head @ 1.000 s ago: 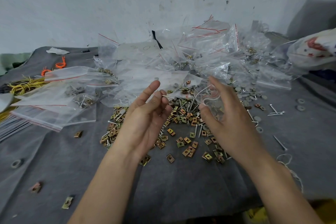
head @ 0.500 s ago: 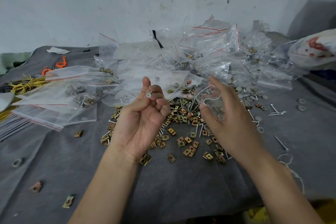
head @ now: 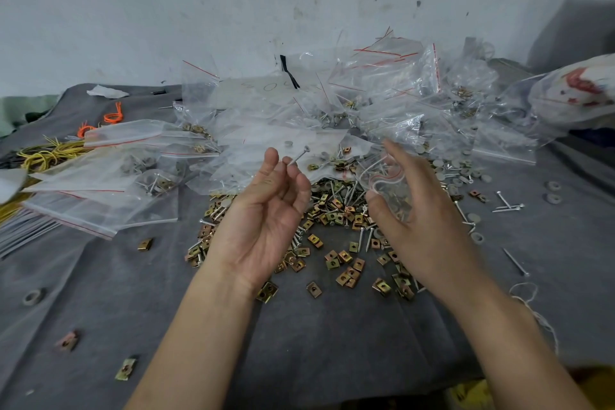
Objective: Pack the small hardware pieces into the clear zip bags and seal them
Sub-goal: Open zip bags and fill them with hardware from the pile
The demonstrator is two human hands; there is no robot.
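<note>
My left hand (head: 266, 213) is palm up over the grey cloth and pinches a silver screw (head: 298, 156) at its fingertips, the head pointing up and right. My right hand (head: 416, 206) holds a small clear zip bag (head: 386, 183) with its mouth spread open toward the left hand; some pieces lie inside it. Below both hands lies a heap of brass-coloured clip nuts (head: 336, 220) mixed with screws. Grey washers (head: 456, 170) lie scattered to the right.
A mound of clear zip bags (head: 366, 110), some filled, stands behind the hands against the wall. Flat bags (head: 100, 183) lie at left beside yellow wire (head: 46, 153) and orange ties (head: 113, 116). Loose screws (head: 506, 205) and stray nuts (head: 126, 368) dot the grey cloth (head: 332, 343).
My left hand first curled its fingers in, then raised the screw between the fingertips, and its fingers have loosened. My right hand has kept the open bag nearly still.
</note>
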